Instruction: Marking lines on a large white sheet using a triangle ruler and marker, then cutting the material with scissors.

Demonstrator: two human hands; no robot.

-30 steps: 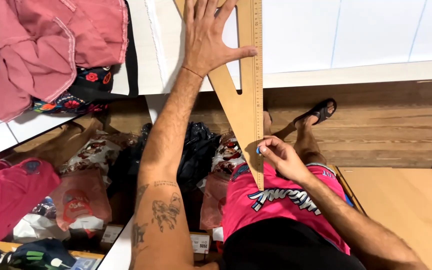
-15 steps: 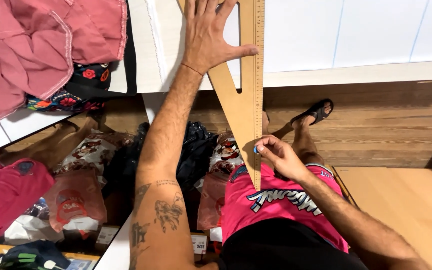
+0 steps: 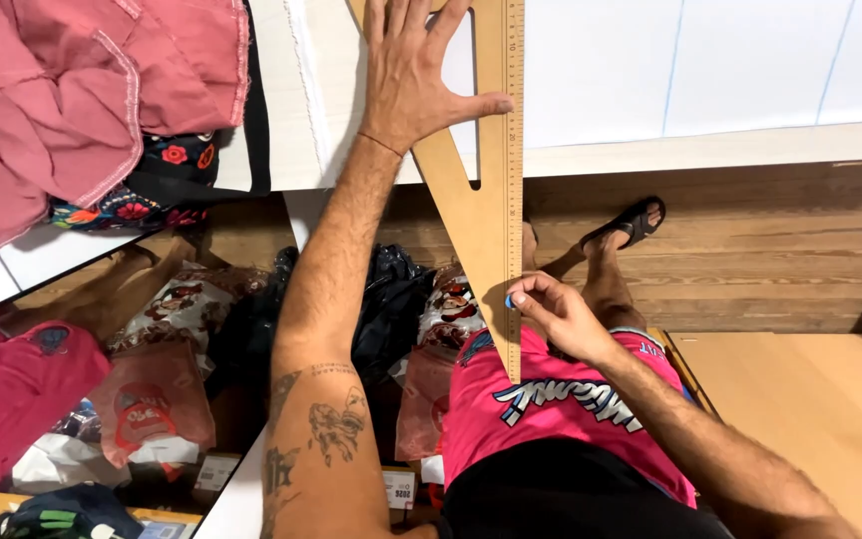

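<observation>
A large wooden set square [image 3: 481, 190] lies over the edge of a white table [image 3: 710, 150], its narrow point hanging down past the edge. My left hand [image 3: 419, 70] presses flat on it, fingers spread, thumb against the ruled edge. My right hand [image 3: 551, 314] is near the lower tip of the set square, pinching a small blue piece of chalk [image 3: 510, 299] against its straight edge. White fabric [image 3: 710, 60] with faint blue lines covers the tabletop to the right of the ruler.
Pink garments [image 3: 82, 90] and a dark floral cloth [image 3: 142, 190] are heaped at the table's left end. Below the table are bags and packages [image 3: 152, 389] and black bags [image 3: 391, 299]. A sandalled foot [image 3: 626, 225] stands on the wooden floor.
My right hand with the chalk has shifted slightly lower along the ruler's edge. The left hand stays pressed on the set square.
</observation>
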